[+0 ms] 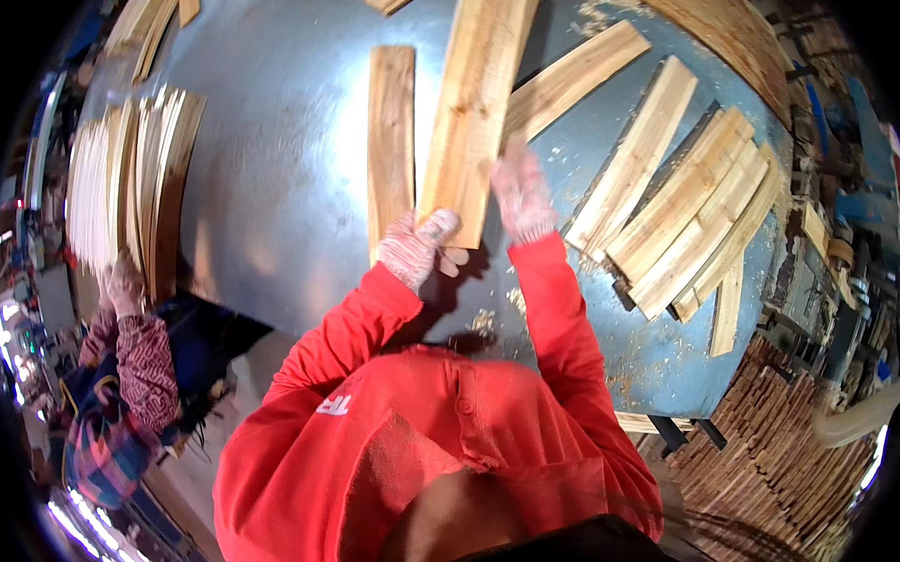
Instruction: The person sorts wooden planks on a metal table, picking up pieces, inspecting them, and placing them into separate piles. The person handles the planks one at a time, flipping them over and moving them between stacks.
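Observation:
In a pale, red-flecked knit glove, my left hand (411,248) grips the near end of a wide wooden board (473,113), thumb on top and fingertips showing beneath. The board stretches away from me above the metal tabletop. My right hand (522,192), gloved alike and slightly blurred, has its fingers stretched out along the board's right edge; whether it touches the edge, I cannot tell. A narrower plank (391,140) lies left of the held board, its near end close to my left hand. Another plank (581,76) lies slantwise beyond my right hand.
Several loose planks (695,215) lie on the right of the grey metal table (275,176), among wood shavings (483,322). At the left edge, a co-worker's hands (123,284) touch a row of upright boards (136,186). Stacked wood (751,460) stands at the lower right.

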Demonstrator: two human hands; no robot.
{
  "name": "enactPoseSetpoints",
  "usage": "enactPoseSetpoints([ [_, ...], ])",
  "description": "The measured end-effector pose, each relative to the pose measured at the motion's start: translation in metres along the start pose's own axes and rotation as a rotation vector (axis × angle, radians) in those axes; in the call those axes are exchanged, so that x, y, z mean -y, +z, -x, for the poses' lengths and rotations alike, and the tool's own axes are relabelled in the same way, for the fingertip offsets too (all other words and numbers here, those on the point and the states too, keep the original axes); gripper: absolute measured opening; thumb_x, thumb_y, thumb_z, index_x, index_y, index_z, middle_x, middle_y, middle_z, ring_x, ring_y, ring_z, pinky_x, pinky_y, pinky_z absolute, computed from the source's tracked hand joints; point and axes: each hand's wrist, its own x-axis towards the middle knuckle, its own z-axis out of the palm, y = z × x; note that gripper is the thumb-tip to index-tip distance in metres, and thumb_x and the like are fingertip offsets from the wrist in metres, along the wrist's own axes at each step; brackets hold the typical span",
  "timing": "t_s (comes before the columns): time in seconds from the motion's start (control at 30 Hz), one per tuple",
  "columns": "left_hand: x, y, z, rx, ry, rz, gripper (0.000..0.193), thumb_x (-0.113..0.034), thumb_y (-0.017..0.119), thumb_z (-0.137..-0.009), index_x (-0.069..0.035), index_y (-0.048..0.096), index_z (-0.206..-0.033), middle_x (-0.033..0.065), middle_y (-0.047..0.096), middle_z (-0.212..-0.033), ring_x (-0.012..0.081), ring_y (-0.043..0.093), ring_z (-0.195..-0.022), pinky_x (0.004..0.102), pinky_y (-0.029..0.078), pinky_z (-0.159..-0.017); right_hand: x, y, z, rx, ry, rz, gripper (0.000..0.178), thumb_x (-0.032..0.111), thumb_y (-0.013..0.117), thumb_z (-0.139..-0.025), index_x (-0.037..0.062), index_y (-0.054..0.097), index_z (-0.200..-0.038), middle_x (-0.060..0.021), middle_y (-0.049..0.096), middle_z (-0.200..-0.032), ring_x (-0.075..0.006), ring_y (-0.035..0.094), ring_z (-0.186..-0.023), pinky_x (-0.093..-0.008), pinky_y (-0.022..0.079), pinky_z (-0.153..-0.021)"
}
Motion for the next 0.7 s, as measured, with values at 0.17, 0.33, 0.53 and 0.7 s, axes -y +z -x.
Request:
enactPoseSetpoints([
  [0.17,0.011,-0.110,0.032,-0.515,0.126,-0.623,0.040,-0.039,0.062,-0.089,-0.004,0.062,-0.108,0.0110,0.068,-0.081,0.0218,0.065,-0.066,0.0351,0.052,-0.062,0.013,0.067,-0.002,-0.107,-0.121,0.763,0.088,0.049,0.066,-0.080,-0.0009,0.029,-0.143,-0.0269,0.034,-0.144,-0.0405,0.036,-0.132,-0.0419,0.028,-0.111],
  [0.33,0.065,-0.204,0.056,-0.651,0.135,-1.429,0.050,-0.048,0.055,-0.088,-0.007,0.061,-0.115,0.0144,0.065,-0.108,0.0345,0.062,-0.098,0.0423,0.049,-0.085,0.028,0.134,0.099,0.540,0.146,0.808,0.095,0.054,0.057,-0.083,-0.0027,0.014,-0.146,-0.0256,0.021,-0.151,-0.0378,0.023,-0.140,-0.0427,0.022,-0.114],
  [0.53,0.085,-0.189,0.065,-0.390,0.250,-1.467,0.088,-0.058,0.064,-0.076,0.001,0.037,-0.136,0.0266,0.041,-0.137,0.0411,0.043,-0.124,0.0454,0.037,-0.102,-0.051,0.192,0.150,0.186,0.127,0.187,0.083,0.027,0.062,-0.085,0.0062,0.013,-0.150,-0.0265,0.031,-0.145,-0.0404,0.031,-0.135,-0.0422,0.029,-0.110],
  [0.7,0.040,-0.174,0.029,-0.458,-0.073,-1.512,0.114,-0.060,0.077,-0.060,0.000,0.021,-0.139,0.0250,0.036,-0.138,0.0398,0.041,-0.126,0.0475,0.036,-0.102,-0.026,0.223,0.121,0.109,0.660,-0.773,0.072,0.025,0.061,-0.090,0.0091,0.021,-0.148,-0.0095,0.054,-0.102,-0.0194,0.053,-0.097,-0.0311,0.047,-0.089],
])
